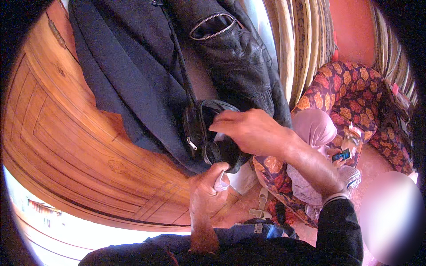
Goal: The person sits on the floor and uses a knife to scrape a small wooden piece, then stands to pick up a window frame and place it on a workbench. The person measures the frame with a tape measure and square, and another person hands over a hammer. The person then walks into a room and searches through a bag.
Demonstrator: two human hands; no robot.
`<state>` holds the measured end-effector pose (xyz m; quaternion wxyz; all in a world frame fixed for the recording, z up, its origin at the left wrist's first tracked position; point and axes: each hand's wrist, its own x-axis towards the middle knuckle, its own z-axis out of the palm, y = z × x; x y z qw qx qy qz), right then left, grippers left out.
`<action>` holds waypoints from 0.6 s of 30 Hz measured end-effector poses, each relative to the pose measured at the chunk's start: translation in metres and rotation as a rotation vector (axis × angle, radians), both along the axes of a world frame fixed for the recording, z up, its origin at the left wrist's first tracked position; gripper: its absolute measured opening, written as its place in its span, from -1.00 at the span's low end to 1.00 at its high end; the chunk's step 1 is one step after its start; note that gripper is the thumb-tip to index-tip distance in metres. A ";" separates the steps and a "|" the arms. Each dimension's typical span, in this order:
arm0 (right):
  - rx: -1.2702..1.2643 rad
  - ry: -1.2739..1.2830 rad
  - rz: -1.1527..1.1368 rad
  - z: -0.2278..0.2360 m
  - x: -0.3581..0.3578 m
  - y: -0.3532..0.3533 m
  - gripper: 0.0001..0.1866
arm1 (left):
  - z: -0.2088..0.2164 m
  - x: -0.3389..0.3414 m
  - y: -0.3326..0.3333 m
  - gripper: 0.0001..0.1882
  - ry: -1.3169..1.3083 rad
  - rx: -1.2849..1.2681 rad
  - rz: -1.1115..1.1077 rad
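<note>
A small black shoulder bag (193,128) hangs by a thin strap in front of dark clothes, its mouth unzipped and a silver zip pull on its side. My right hand (255,131) reaches over the mouth from the right, fingers bent down and apart from the thumb; some fingertips are hidden. Something whitish shows inside the bag under them. Just below the bag's lower rim, my left hand (206,188) is closed around a small white piece (220,182), which may be paper or cloth. Its thumb lies against the bag's bottom edge.
Behind the bag hang a navy garment (128,71) and a black leather jacket (239,57) with a gaping zipped pocket. A carved wooden door (88,155) stands at left. At right, a person (313,133) holding a phone (341,155) sits on a flowered armchair (341,84).
</note>
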<state>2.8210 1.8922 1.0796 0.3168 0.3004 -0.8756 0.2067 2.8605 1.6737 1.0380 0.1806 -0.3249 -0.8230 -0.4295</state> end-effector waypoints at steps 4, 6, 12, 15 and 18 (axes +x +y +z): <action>0.451 -0.259 -0.049 0.012 -0.025 -0.023 -0.84 | 0.007 0.001 -0.007 -0.80 0.038 0.005 -0.037; 0.581 -0.367 -0.051 0.013 -0.032 -0.032 -0.88 | 0.007 0.000 -0.009 -0.80 0.013 0.066 -0.084; 0.757 -0.474 0.237 0.016 -0.074 -0.075 -0.78 | 0.006 -0.002 -0.012 -0.77 -0.034 0.120 -0.121; 0.718 -0.491 0.158 0.002 -0.073 -0.089 -0.76 | 0.010 -0.002 -0.012 -0.74 0.026 0.147 -0.175; 0.692 -0.511 0.087 -0.003 -0.067 -0.096 -0.74 | 0.012 -0.002 -0.015 -0.74 0.036 0.154 -0.143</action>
